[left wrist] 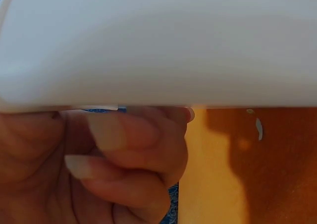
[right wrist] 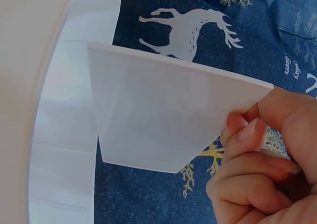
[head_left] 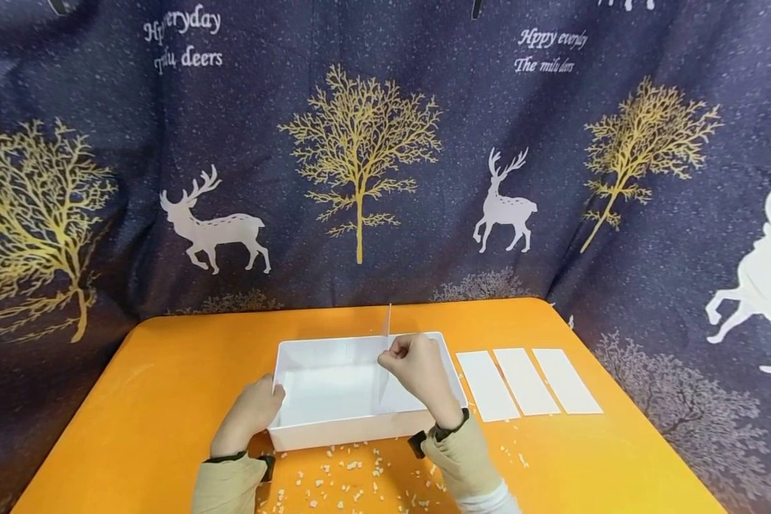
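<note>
A white rectangular box [head_left: 321, 432], open at the top, sits on the orange table. My left hand [head_left: 252, 408] grips its left wall, the thumb over the rim and the fingers curled outside. The left wrist view shows those fingers [left wrist: 133, 149] close under the white box side [left wrist: 168, 55]. Over the right part of the box, my right hand [head_left: 420, 368] pinches a thin white panel [right wrist: 153, 105] at one edge between thumb and fingers. The panel stands upright, crosswise to the box, and its far end rises above the back rim.
Three flat white panels lie in a row right of the box: a near one [head_left: 488, 385], a middle one [head_left: 527, 382] and an outer one [head_left: 567, 380]. Small pale crumbs [head_left: 353, 465] litter the orange table [head_left: 167, 400] in front. A dark printed curtain [head_left: 411, 214] hangs behind.
</note>
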A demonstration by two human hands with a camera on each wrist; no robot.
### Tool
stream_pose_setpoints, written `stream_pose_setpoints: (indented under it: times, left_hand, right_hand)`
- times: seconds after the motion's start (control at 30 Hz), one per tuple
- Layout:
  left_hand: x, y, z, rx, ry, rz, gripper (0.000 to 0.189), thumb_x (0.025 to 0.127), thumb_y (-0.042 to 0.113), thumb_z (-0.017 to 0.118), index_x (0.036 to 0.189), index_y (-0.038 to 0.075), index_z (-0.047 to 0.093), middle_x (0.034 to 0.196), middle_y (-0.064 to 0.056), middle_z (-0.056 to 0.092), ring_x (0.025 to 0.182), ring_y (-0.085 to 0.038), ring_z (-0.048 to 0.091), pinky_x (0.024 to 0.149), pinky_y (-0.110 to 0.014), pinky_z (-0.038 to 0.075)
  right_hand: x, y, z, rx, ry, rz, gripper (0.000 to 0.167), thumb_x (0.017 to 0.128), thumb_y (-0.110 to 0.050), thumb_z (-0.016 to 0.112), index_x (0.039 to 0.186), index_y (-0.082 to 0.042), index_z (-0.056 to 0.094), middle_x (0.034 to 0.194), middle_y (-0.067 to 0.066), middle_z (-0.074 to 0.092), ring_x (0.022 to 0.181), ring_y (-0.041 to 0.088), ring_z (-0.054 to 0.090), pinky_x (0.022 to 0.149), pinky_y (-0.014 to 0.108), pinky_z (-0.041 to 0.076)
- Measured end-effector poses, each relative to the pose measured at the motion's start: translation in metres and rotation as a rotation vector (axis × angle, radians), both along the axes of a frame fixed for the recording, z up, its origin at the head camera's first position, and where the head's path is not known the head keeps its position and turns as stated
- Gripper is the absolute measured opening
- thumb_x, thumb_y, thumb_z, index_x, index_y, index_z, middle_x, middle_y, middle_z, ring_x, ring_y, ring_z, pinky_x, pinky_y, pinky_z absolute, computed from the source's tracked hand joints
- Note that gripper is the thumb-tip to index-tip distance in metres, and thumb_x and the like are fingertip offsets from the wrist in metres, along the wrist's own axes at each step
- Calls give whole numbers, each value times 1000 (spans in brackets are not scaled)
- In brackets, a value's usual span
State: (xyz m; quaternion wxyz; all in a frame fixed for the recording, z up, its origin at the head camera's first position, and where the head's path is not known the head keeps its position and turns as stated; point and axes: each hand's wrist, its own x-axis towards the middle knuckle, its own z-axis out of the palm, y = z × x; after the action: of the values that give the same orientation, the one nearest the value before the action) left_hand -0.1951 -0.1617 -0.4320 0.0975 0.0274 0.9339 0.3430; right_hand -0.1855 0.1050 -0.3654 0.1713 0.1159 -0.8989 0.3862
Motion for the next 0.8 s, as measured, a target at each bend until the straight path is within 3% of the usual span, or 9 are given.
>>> stream_pose_setpoints:
  times: [0.8]
  left_hand:
    - [-2, -1, -1, -5, 4, -9, 47, 100, 15, 37, 133, -19, 37, 118, -33, 56, 87, -28, 57, 72, -39, 51]
  right_hand:
    - [2, 22, 3, -33, -59, -27, 24, 77, -1, 62, 55, -11, 57, 48, -5, 41, 44, 4, 26, 47, 20, 24]
